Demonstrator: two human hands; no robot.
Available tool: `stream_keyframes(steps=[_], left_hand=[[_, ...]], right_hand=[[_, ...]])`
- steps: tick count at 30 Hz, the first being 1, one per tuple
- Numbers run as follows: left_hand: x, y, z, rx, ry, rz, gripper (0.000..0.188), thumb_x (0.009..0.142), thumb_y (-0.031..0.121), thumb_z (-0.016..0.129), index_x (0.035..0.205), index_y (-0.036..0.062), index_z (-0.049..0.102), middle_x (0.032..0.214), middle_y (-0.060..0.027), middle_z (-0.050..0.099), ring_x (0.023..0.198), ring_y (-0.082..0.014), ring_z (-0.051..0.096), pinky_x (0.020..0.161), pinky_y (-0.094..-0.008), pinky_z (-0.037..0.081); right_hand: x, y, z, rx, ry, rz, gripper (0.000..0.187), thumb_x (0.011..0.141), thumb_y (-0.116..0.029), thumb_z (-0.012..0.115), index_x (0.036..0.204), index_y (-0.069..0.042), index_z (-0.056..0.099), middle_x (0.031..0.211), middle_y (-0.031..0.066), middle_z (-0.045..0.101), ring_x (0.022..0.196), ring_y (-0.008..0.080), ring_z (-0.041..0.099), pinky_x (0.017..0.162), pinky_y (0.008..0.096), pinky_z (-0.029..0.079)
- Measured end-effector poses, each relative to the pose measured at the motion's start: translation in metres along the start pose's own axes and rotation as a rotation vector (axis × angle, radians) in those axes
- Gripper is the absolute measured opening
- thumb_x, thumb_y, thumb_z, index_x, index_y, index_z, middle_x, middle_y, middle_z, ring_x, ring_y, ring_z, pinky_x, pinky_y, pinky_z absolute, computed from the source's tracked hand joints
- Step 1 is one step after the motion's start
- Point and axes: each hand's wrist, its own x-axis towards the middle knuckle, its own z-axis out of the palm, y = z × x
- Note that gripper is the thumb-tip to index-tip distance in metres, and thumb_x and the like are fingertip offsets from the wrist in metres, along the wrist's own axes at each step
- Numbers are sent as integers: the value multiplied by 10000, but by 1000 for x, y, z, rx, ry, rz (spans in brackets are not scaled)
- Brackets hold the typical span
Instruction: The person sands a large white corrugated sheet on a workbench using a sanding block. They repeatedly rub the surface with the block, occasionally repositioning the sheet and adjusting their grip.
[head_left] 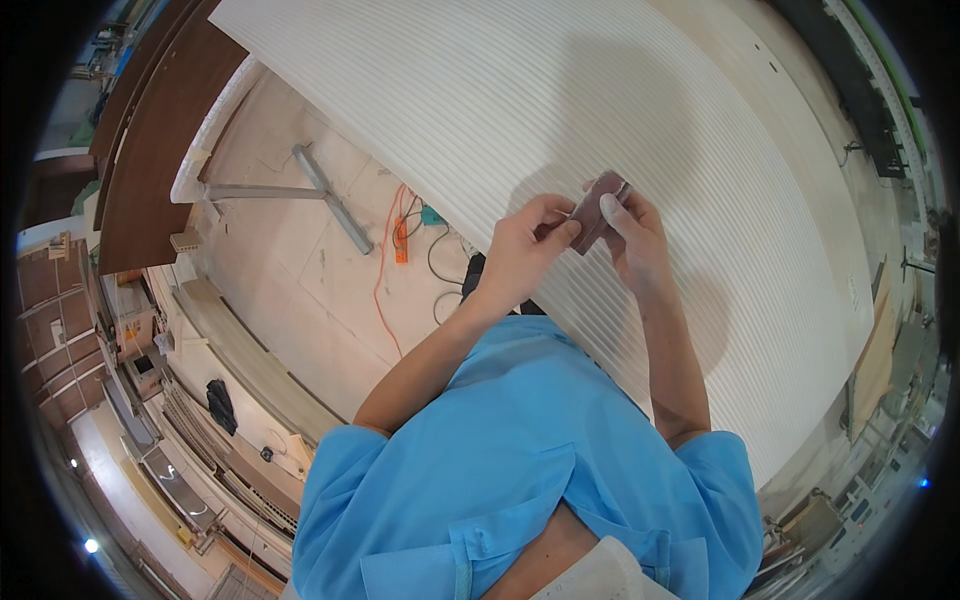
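Note:
A small reddish-brown strip that looks like folded sandpaper (pixel 597 211) is held up between both hands. Its lower left end is pinched by the thumb and fingers of my left hand (pixel 525 248). On its upper right side, my right hand (pixel 640 243) grips it, thumb laid over the face and fingers behind. Beneath the hands lies a large white panel (pixel 440 80) with fine parallel ridges, and the hands cast shadows on it. What the strip may be wrapped around is hidden.
On the floor to the left are a grey metal T-shaped stand (pixel 330 195), an orange power strip (pixel 401 241) and loose cables. Brown boards (pixel 165 130) stand at the far left. Long strips of material (pixel 235 340) lie along a bench at the lower left.

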Motion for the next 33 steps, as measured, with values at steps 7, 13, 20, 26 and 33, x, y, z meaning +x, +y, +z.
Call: stream_keyframes(steps=[7,13,20,26,33], left_hand=[[-12,4,7,223,3,51,257,942,125,726,1141,-35,702,957,-149,783,858,-189,753,801,-321,580],[-8,-5,6,15,21,-13,216,953,109,717,1100,-50,712,904,-135,781,849,-176,750,782,-315,592],[-10,-27,25,-340,-39,-135,153,1014,63,653,1092,-63,690,963,-124,763,878,-170,737,787,-314,600],[-16,-38,29,-298,-157,-142,198,1025,114,670,1122,-58,673,983,-107,741,884,-157,720,807,-301,593],[-5,-39,15,-254,30,-43,154,986,120,718,1037,-23,689,868,-60,717,803,-115,658,736,-280,540]], right_hand=[[2,17,-3,-160,52,-74,243,1018,-240,689,1078,-7,658,869,44,686,771,123,630,697,301,510],[4,30,-1,-197,160,-83,176,1012,-209,698,1023,-35,674,864,15,676,770,88,596,686,279,484],[-10,29,16,-122,341,-101,164,1020,-201,682,1016,-38,660,830,-5,625,726,63,560,608,242,449],[-18,23,5,-179,353,-32,125,1028,-162,637,996,-43,661,806,-20,598,696,66,539,589,254,437],[-30,14,0,-975,161,-92,119,983,-139,671,995,-21,661,767,81,627,676,165,556,637,332,459]])
